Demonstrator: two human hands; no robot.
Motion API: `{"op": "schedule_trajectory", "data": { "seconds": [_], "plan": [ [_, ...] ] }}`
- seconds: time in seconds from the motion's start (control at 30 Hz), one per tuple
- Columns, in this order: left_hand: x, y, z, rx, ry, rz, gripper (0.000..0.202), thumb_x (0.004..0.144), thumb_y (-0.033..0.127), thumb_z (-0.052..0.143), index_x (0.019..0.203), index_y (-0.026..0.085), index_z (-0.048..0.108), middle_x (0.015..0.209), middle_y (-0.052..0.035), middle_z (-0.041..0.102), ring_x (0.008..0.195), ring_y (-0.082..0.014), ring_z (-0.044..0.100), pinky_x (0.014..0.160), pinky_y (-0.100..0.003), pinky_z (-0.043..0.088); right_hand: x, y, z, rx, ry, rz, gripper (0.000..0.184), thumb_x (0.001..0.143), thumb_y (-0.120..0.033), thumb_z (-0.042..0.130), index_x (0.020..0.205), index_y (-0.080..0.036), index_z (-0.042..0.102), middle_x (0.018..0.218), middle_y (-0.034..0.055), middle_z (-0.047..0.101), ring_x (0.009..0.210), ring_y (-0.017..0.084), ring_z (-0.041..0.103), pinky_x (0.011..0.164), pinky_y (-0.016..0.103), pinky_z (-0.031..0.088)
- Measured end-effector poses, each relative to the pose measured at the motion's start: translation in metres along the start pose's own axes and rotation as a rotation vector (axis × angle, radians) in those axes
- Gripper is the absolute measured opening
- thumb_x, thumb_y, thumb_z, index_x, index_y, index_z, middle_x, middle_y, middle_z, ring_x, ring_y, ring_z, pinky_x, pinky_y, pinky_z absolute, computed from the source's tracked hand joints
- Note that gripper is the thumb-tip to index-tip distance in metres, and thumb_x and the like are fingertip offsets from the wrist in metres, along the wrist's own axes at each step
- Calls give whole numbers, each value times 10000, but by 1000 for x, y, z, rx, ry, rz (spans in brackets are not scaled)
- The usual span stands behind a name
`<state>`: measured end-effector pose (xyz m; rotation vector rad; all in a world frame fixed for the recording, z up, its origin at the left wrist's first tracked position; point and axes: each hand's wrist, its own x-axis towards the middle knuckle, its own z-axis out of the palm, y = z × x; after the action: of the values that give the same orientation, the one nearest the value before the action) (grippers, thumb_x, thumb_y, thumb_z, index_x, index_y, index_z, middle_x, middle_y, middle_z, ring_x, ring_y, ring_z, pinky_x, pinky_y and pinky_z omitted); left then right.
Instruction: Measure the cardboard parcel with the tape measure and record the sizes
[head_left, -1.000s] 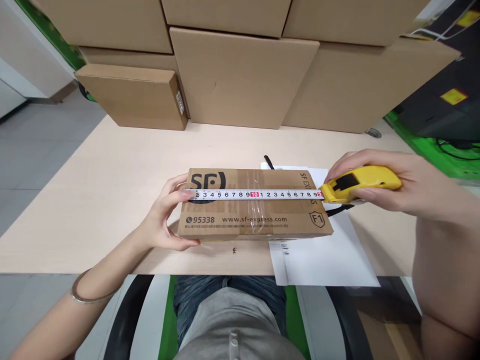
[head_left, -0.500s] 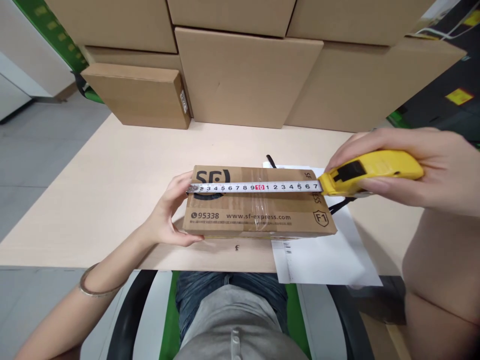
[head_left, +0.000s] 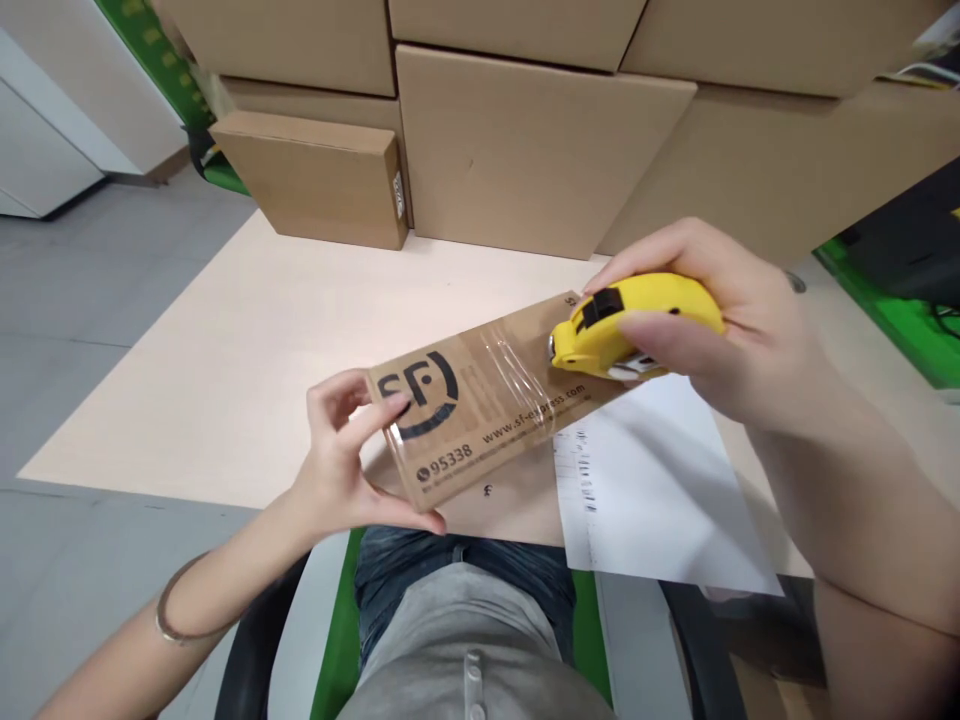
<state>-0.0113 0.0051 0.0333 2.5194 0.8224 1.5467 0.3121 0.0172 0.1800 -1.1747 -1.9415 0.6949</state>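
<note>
A brown cardboard box point(head_left: 480, 400) with black "SF" print and clear tape is held tilted over the table, its right end raised away from me. My left hand point(head_left: 349, 450) grips its left end, thumb and fingers around the edges. In my right hand point(head_left: 720, 330) is a yellow tape measure point(head_left: 645, 315) with a black lock button, closed in the fingers. The blade is drawn in, with only the metal hook showing at the mouth. The tape measure covers part of the box's right end; whether my right fingers touch the box is hidden.
Large cardboard boxes point(head_left: 525, 150) are stacked along the back of the table point(head_left: 225, 330). A smaller carton point(head_left: 322, 180) leans there at the left. White paper sheets point(head_left: 660, 490) lie at the right, hanging over the front edge.
The tape blade, stretched along the box before, has gone back into its case. My right hand moved left over the box, and the box has turned, its right end swinging away from me.
</note>
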Motion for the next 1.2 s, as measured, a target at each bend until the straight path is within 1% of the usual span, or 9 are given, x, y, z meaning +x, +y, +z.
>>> {"op": "schedule_trajectory", "data": {
  "seconds": [0.1,0.2,0.33,0.43,0.57,0.63,0.8,1.0,1.2],
  "plan": [
    [0,27,3,103,4,138,943,667,861,754,1391,269,638,1136,-88,474,1004,-269,590,719,-394,603,12,21,6,113,-1,98,257,902,-509,737,1049,-305,684,982,11,729,687,178,641,508,309,465],
    [9,46,5,-15,-110,247,662,941,759,537,1286,220,710,977,-71,477,875,-247,576,625,-372,543,26,32,11,194,-6,152,343,867,-567,749,1059,-297,660,962,19,730,660,187,630,483,317,453],
    [30,46,8,-269,-183,156,511,1091,504,420,1462,213,617,880,-51,547,816,-206,588,671,-341,558,36,35,16,247,-24,159,393,836,-611,755,1054,-306,635,940,3,732,634,180,611,479,320,450],
    [48,23,19,-309,-84,-46,591,1030,464,574,1586,304,452,1264,-99,620,1155,-267,616,954,-437,584,35,34,18,239,-22,152,404,845,-626,736,1057,-306,613,946,-2,733,624,167,588,492,320,463],
    [70,-22,53,-492,-180,-170,973,851,755,687,1641,351,287,1719,-104,302,1569,-434,317,1249,-656,352,34,28,20,267,-9,150,383,830,-583,753,1027,-290,606,900,-2,683,607,150,556,438,285,427],
    [77,-40,74,-611,-193,-172,1072,768,810,727,1635,363,284,1753,-77,251,1611,-457,241,1285,-687,276,35,23,21,300,-5,162,361,805,-541,778,988,-280,611,861,-10,644,599,140,545,409,259,397],
    [78,-54,105,-876,-283,-211,1018,824,793,664,1654,409,216,1729,-51,331,1592,-403,340,1248,-670,378,41,18,23,246,-21,154,303,839,-502,731,1005,-270,628,877,-17,629,619,129,548,449,237,413],
    [68,-48,107,-945,-222,-245,958,845,696,712,1619,410,224,1715,-67,354,1586,-384,359,1239,-632,398,52,12,33,-105,-61,-38,286,878,-477,664,1059,-257,685,1023,22,708,920,221,663,727,316,492],
    [62,-45,108,-829,-139,-216,878,904,733,593,1622,385,227,1676,-29,423,1542,-350,433,1213,-523,453,57,3,30,-230,-168,-64,276,863,-459,694,1069,-276,712,943,18,739,856,227,645,751,342,473]
  ]
}}
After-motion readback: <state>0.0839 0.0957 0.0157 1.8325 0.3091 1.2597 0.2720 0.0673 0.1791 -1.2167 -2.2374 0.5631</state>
